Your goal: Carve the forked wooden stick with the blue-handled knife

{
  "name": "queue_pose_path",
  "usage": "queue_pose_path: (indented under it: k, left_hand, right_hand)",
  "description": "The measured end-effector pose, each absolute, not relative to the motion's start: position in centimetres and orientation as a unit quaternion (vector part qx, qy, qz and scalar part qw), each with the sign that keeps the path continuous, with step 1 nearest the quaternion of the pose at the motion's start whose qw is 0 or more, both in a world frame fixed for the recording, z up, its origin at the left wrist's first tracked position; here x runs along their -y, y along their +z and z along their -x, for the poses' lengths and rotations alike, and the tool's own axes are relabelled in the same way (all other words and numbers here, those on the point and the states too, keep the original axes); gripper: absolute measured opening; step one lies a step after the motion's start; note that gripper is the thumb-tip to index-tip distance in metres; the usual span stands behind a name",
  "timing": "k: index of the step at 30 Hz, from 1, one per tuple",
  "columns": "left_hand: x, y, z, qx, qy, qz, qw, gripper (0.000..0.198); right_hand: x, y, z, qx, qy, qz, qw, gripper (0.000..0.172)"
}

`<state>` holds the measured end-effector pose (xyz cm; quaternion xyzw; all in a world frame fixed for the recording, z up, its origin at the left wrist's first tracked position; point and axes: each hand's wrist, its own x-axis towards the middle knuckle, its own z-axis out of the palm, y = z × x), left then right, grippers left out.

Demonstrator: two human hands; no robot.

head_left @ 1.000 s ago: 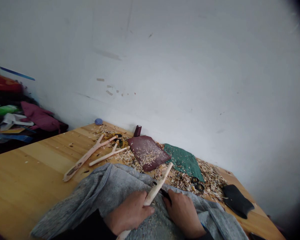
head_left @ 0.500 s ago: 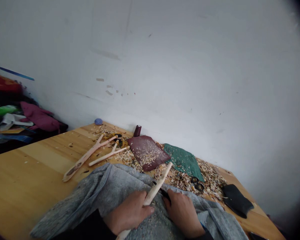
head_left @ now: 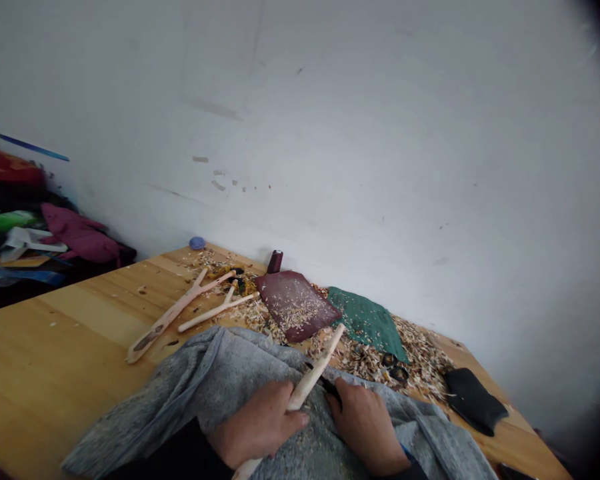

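Note:
A peeled, pale wooden stick [head_left: 316,375] slants up and away from me over a grey cloth [head_left: 250,357]. My left hand [head_left: 260,421] is closed around its lower part, and the stick's bottom end comes out below the fist. On the other side my right hand [head_left: 364,423] is wrapped round the dark handle of a knife [head_left: 329,385]. The blade passes behind or against the stick, its dark tip showing just left of the wood. Fingers hide most of the handle.
Two peeled forked branches, a larger one [head_left: 173,312] and a smaller one [head_left: 215,312], lie at left on the wooden table [head_left: 45,360]. Wood shavings [head_left: 425,357] surround a maroon sheet [head_left: 297,303], a green cloth [head_left: 367,320] and a thread spool [head_left: 275,261]. A black piece [head_left: 474,400] lies right.
Almost nothing differs. Both hands, the stick and the knife hold nearly the same place.

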<state>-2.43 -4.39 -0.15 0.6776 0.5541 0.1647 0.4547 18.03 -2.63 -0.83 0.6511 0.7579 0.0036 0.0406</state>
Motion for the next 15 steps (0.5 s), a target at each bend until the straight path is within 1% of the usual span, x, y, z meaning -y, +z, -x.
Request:
queue_pose_path:
  k: [6, 13, 15]
  left_hand:
    - [4.45, 0.43, 2.39, -0.566, 0.147, -0.679, 0.443, 0.018]
    - [4.56, 0.17, 2.34, -0.569, 0.155, -0.672, 0.448, 0.019]
    - [4.58, 0.02, 2.33, -0.56, 0.175, -0.673, 0.45, 0.019]
  right_hand:
    - [2.77, -0.63, -17.86, -0.758, 0.006, -0.651, 0.04, 0.026]
    - [2.65, -0.91, -18.04, -0.759, 0.012, -0.65, 0.038, 0.024]
    - [2.65, -0.87, -18.03, -0.759, 0.013, -0.65, 0.041, 0.024]
